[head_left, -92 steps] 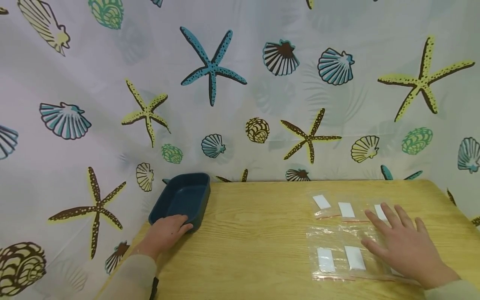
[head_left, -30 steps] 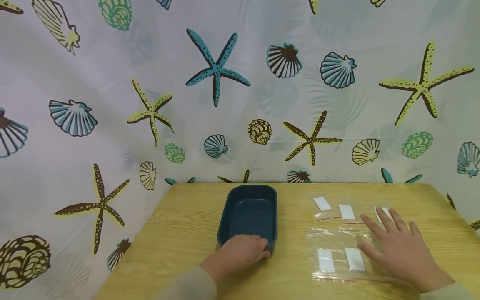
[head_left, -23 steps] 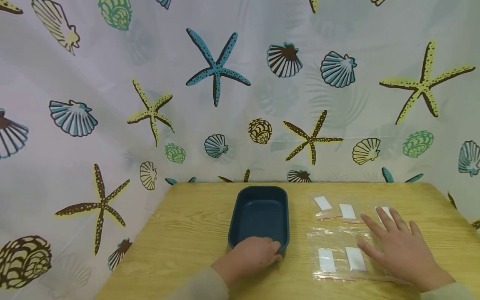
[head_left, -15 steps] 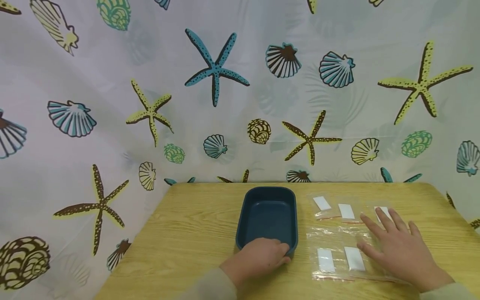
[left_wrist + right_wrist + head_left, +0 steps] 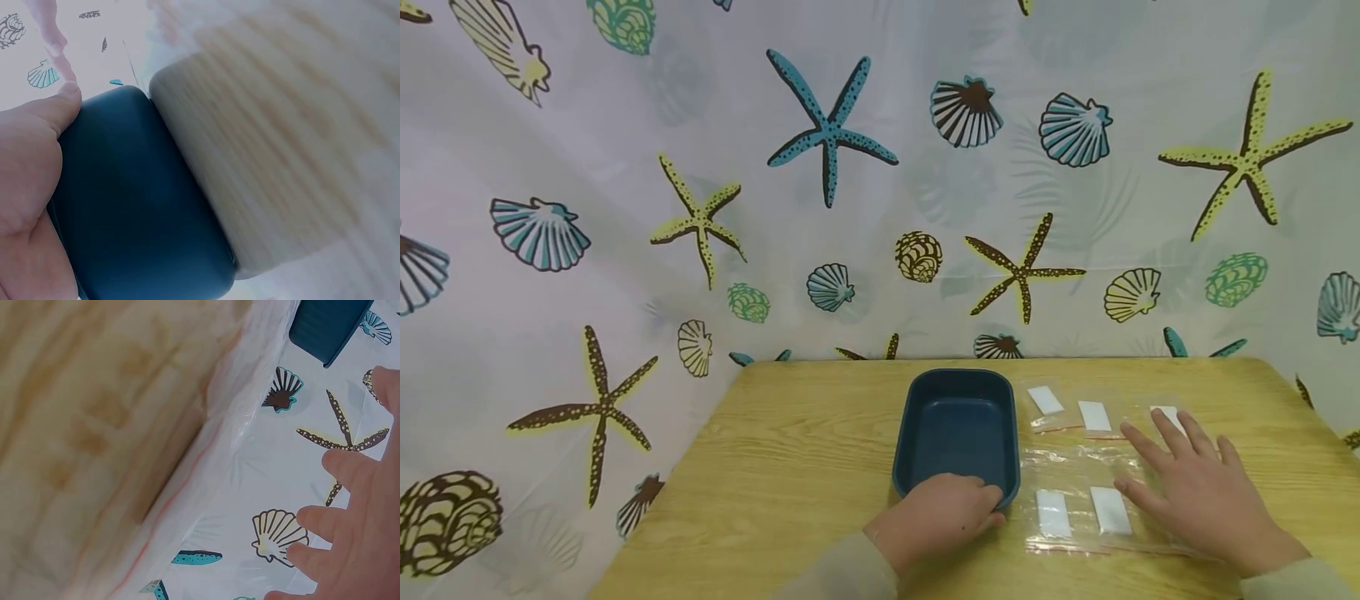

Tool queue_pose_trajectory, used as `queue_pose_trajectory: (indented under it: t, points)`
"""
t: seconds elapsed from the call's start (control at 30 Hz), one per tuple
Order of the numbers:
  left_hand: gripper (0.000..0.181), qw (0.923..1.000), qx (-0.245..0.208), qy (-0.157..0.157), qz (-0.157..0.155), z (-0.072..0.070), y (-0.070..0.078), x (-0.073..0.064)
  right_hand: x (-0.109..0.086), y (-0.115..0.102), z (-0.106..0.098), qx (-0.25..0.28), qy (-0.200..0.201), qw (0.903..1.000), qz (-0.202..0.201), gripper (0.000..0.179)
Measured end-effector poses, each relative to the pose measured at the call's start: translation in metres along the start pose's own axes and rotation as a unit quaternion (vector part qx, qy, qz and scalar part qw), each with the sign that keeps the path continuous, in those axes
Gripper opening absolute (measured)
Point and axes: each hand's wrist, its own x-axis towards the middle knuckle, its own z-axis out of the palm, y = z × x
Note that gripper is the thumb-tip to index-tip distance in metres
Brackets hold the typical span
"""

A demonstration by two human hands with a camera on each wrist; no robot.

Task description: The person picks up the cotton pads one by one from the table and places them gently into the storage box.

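Note:
My left hand [image 5: 936,517] grips the near wall of a dark blue rectangular container [image 5: 955,429], an open-topped, rounded tray on the table. In the left wrist view, the thumb of my left hand [image 5: 31,175] lies along the container's side [image 5: 137,194]. Just to the right are several small clear zip bags [image 5: 1075,462] in two rows, each visible one with a white rectangular piece [image 5: 1052,512] inside. Fingers spread, my right hand [image 5: 1213,500] lies over the right-hand bags and partly hides them. The right wrist view shows the fingers of my right hand [image 5: 356,512] extended.
The wood-grain table [image 5: 775,467] reaches a curtain [image 5: 865,250] printed with shells and starfish, which hangs behind it and along both sides. Table surface shows to the left of the container. The container's right wall stands close beside the nearest bags.
My left hand has slid the container from the table's far left corner rightward, to beside the bags. My right hand has stayed nearly still over the bags.

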Motion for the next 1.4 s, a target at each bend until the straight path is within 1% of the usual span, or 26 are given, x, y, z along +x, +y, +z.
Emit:
queue_pose_trajectory:
  t: [0.17, 0.27, 0.4, 0.53, 0.6, 0.7, 0.77, 0.83, 1.0, 1.1, 1.27, 1.33, 1.4]
  points:
    - [0.026, 1.0000, 0.005, 0.002, -0.005, -0.001, 0.002, 0.002, 0.001, 0.000, 0.000, -0.003, 0.001, 1.0000, 0.001, 0.077]
    - [0.025, 0.9999, 0.002, -0.003, -0.012, -0.001, 0.004, 0.003, 0.001, 0.000, 0.000, -0.006, 0.002, 1.0000, -0.001, 0.077]
    - [0.024, 0.9996, -0.007, -0.014, -0.024, -0.002, 0.006, 0.004, 0.002, 0.000, 0.000, -0.008, 0.007, 0.9999, -0.003, 0.077]
    - [0.026, 0.9984, -0.028, -0.023, -0.044, -0.003, 0.005, 0.002, 0.002, -0.001, 0.001, -0.010, 0.008, 0.9999, -0.005, 0.076]
    - [0.031, 0.9973, -0.039, -0.026, -0.056, -0.004, 0.005, 0.000, 0.002, -0.001, 0.001, -0.010, 0.008, 0.9999, -0.005, 0.076]
    - [0.047, 0.9961, -0.047, -0.023, -0.072, -0.005, 0.004, -0.003, 0.003, -0.002, 0.000, -0.009, 0.007, 0.9999, -0.006, 0.076]
    - [0.055, 0.9955, -0.050, -0.014, -0.079, -0.006, 0.004, -0.005, 0.003, -0.002, 0.000, -0.006, 0.005, 0.9999, -0.006, 0.077]
    - [0.058, 0.9946, -0.054, -0.007, -0.089, -0.007, 0.002, -0.006, 0.004, -0.002, -0.001, -0.004, 0.004, 1.0000, -0.006, 0.077]
    - [0.064, 0.9920, -0.059, 0.004, -0.111, -0.011, -0.002, -0.012, 0.004, -0.003, -0.002, 0.000, 0.004, 0.9999, -0.009, 0.079]
    - [0.064, 0.9911, -0.058, 0.021, -0.118, -0.013, -0.007, -0.013, 0.003, -0.002, -0.004, -0.001, 0.006, 0.9999, -0.011, 0.080]
    - [0.057, 0.9886, -0.038, 0.066, -0.130, -0.016, -0.023, -0.018, 0.003, -0.002, -0.004, 0.001, 0.005, 0.9999, -0.011, 0.079]
    - [0.053, 0.9855, -0.027, 0.092, -0.140, -0.018, -0.030, -0.019, 0.003, -0.001, -0.005, 0.001, 0.005, 1.0000, -0.008, 0.079]
    - [0.051, 0.9805, -0.017, 0.120, -0.155, -0.018, -0.037, -0.021, 0.002, 0.000, -0.005, -0.001, 0.004, 1.0000, -0.005, 0.079]
